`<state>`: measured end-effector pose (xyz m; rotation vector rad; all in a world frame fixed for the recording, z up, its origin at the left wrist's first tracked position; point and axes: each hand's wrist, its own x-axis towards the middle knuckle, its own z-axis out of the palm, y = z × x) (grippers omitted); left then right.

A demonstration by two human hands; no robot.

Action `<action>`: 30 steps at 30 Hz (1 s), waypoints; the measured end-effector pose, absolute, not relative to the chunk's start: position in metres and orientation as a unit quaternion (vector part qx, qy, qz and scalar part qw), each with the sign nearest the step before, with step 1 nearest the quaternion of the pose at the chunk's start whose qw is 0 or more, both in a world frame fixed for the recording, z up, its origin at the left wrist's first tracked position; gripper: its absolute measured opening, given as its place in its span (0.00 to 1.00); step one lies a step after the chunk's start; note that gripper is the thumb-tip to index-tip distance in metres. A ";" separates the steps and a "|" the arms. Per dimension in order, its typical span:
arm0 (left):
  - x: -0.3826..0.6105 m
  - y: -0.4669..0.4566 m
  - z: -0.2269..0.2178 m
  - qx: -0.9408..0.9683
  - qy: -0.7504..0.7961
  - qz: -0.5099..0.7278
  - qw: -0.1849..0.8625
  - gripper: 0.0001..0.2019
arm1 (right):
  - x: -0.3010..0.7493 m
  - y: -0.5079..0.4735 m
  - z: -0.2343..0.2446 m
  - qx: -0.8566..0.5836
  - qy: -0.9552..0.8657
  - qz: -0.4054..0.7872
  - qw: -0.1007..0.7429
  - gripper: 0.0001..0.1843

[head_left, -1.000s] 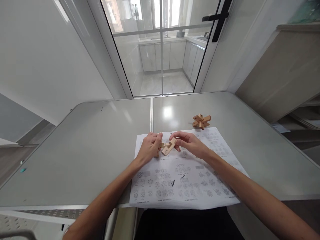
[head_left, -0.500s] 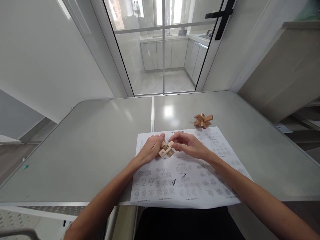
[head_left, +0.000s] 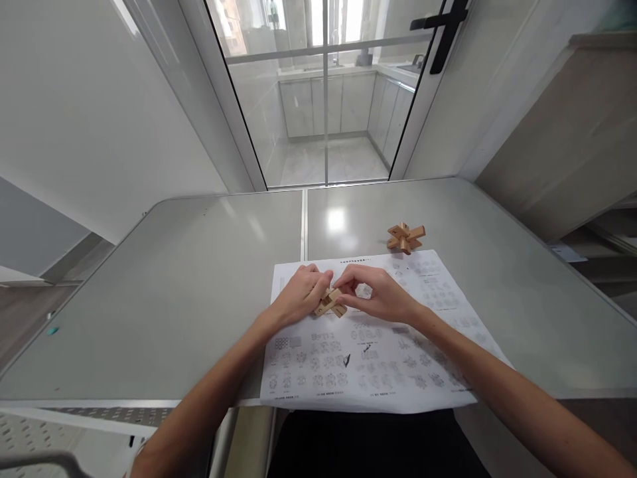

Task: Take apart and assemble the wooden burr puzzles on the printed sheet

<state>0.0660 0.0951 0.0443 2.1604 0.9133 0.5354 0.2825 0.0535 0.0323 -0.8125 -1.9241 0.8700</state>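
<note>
Between my hands, above the printed sheet (head_left: 318,392), is a light wooden interlocking puzzle (head_left: 329,305) of notched sticks. My left hand (head_left: 303,292) grips its left side, with the thumb along the top; the fingers partly cover it. My right hand (head_left: 375,292) pinches a stick at the puzzle's upper right between thumb and fingertips. Small diagrams fill the sheet under both hands. Beyond the sheet's far right edge stands a second, darker wooden puzzle (head_left: 405,238), star-shaped and assembled, touched by neither hand.
The grey table (head_left: 199,279) has a metal seam down its middle. Past its far edge is a glass door (head_left: 303,159) with a black handle (head_left: 445,33). A small green object (head_left: 52,330) lies near the left edge. Open shelves (head_left: 597,259) stand at the right.
The right hand's fingers have closed in on the puzzle's upper right, and the puzzle has turned slightly. The left hand keeps its hold. The darker puzzle stays in place.
</note>
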 end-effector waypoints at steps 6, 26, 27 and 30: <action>0.066 0.097 0.043 0.864 0.347 0.188 0.313 0.32 | 0.281 0.051 0.030 -0.314 -0.797 0.290 0.427 0.06; 0.071 0.090 0.041 0.875 0.404 0.185 0.191 0.32 | 0.278 0.047 0.032 -0.289 -0.842 0.255 0.378 0.06; 0.071 0.090 0.041 0.877 0.401 0.184 0.190 0.32 | 0.277 0.046 0.033 -0.286 -0.844 0.254 0.377 0.06; 0.070 0.090 0.041 0.875 0.399 0.194 0.193 0.33 | 0.276 0.046 0.034 -0.285 -0.841 0.250 0.386 0.06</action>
